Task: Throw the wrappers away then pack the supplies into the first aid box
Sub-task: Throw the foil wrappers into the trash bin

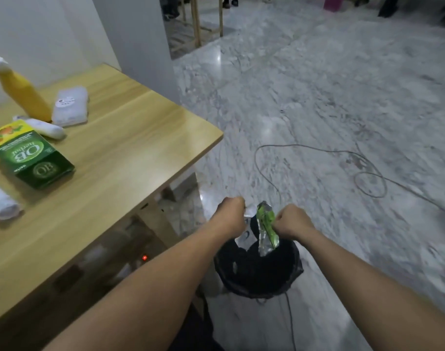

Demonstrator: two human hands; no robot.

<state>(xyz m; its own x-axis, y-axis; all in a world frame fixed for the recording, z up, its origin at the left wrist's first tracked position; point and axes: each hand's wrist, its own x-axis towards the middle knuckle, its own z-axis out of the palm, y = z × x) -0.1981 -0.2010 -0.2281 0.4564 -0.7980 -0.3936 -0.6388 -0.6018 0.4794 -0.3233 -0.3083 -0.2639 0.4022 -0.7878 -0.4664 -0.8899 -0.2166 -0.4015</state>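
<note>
Both my hands are held over a black-lined bin [291, 277] on the floor beside the table. My left hand [231, 214] is closed on a white wrapper [246, 236] that hangs below it. My right hand [291, 221] grips a green and silver foil wrapper [266, 228] that dangles above the bin's opening. On the wooden table [130, 148] to the left lie supplies: a yellow bottle [22, 93], a clear plastic pack [70, 105], a white tube [48, 129], a green OB herbal box [32, 158] and a white roll [2, 201]. No first aid box is in view.
A grey cable [317, 150] loops across the marble floor to the right of the bin. A white wall corner [145, 46] stands behind the table. A small red light [144, 257] glows under the table. Wooden legs [196, 21] and people's feet show far back.
</note>
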